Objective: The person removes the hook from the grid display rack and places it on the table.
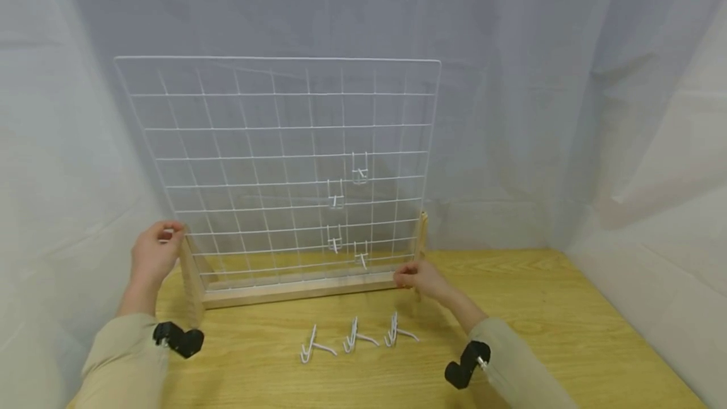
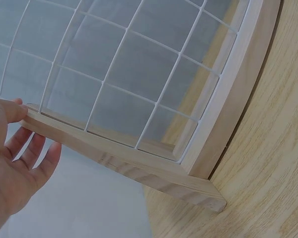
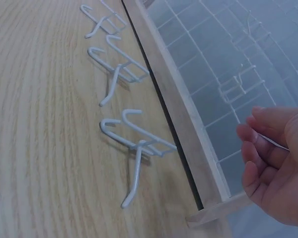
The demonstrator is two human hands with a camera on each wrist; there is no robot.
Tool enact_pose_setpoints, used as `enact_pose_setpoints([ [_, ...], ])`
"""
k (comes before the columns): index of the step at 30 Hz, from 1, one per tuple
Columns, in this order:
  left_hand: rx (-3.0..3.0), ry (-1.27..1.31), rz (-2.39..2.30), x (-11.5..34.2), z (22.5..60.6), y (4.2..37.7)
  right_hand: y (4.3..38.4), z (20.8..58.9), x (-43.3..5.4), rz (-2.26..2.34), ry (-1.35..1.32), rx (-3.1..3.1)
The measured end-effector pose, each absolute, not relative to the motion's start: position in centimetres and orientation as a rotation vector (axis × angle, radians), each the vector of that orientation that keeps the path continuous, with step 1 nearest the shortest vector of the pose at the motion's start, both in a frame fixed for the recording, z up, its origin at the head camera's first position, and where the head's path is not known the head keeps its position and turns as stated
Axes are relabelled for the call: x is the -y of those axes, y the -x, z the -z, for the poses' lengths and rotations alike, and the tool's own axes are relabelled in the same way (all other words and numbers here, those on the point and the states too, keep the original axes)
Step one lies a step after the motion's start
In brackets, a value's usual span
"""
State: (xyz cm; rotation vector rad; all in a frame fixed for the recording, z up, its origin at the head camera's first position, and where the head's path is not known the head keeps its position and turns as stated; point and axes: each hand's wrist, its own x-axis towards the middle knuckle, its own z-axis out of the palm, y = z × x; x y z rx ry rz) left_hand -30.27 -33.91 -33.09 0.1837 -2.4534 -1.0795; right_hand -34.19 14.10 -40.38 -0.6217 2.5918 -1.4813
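Note:
A white wire grid panel (image 1: pixel 292 144) stands upright in a wooden stand (image 1: pixel 307 289). My left hand (image 1: pixel 153 254) pinches the top of the stand's left post (image 2: pixel 64 131), thumb on one side and fingers on the other. In front of the lower right part of the grid is my right hand (image 1: pixel 423 279), its fingers loosely curled with nothing held, near the right post (image 1: pixel 421 235). Several white double-prong hooks hang on the right half of the grid, among them an upper hook (image 1: pixel 360 174) and a lower hook (image 1: pixel 361 257).
Three more white wire hooks lie in a row on the wood-grain table before the stand: a left hook (image 1: pixel 312 347), a middle hook (image 1: pixel 354 337) and a right hook (image 1: pixel 396 332). Pale curtains (image 1: pixel 511 112) hang behind and at both sides.

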Motion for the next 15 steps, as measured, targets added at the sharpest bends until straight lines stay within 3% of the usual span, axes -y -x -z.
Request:
enact_pose_setpoints([
  [15,2.440,-0.198,1.079,33.7,33.0,30.3,35.0,38.5,-11.6,1.541,0.575,-2.591],
])
